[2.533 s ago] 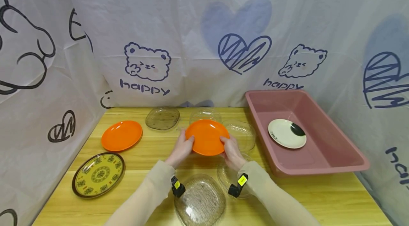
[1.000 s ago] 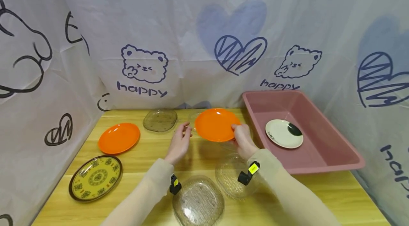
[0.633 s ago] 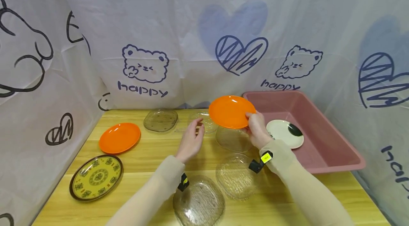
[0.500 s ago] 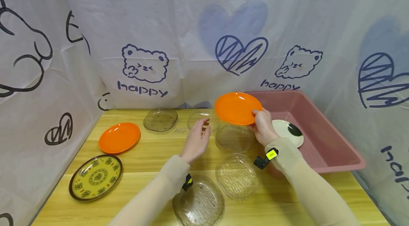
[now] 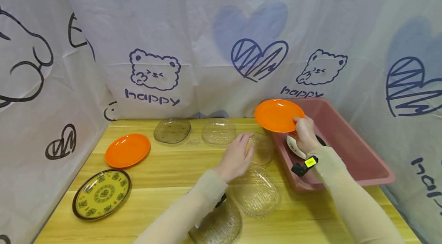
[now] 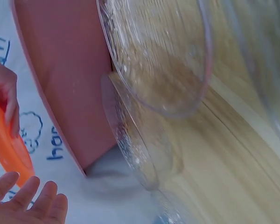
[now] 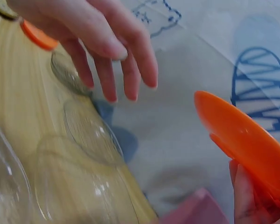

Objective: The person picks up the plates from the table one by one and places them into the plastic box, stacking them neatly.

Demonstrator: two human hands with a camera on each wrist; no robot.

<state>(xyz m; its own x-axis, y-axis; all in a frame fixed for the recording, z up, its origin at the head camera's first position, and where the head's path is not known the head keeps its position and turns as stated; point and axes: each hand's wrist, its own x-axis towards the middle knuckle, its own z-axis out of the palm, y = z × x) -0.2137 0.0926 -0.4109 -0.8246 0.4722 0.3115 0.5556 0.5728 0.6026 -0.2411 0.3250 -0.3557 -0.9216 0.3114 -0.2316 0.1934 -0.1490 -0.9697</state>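
My right hand (image 5: 305, 134) pinches an orange plate (image 5: 279, 115) by its right edge, thumb on top. The plate is raised over the left rim of the pink basin (image 5: 362, 148). In the right wrist view a second orange edge (image 7: 219, 145) shows beneath the plate. Inside the basin lies a white plate (image 5: 294, 146) with a dark patch, partly hidden by the right hand. My left hand (image 5: 236, 157) holds nothing; its fingers are loosely extended above the clear plates, left of the basin. Below it is a clear ribbed plate (image 5: 257, 192).
Left on the wooden table (image 5: 165, 175) lie another orange plate (image 5: 127, 150) and a yellow patterned plate (image 5: 102, 194) with a dark rim. Along the back are a smoky glass plate (image 5: 172, 130) and a clear plate (image 5: 218, 131). A brownish glass plate (image 5: 221, 225) lies in front.
The orange plate was held by both hands; the left hand let go. The right hand carried it up and rightward to the basin. The left hand has also moved right.
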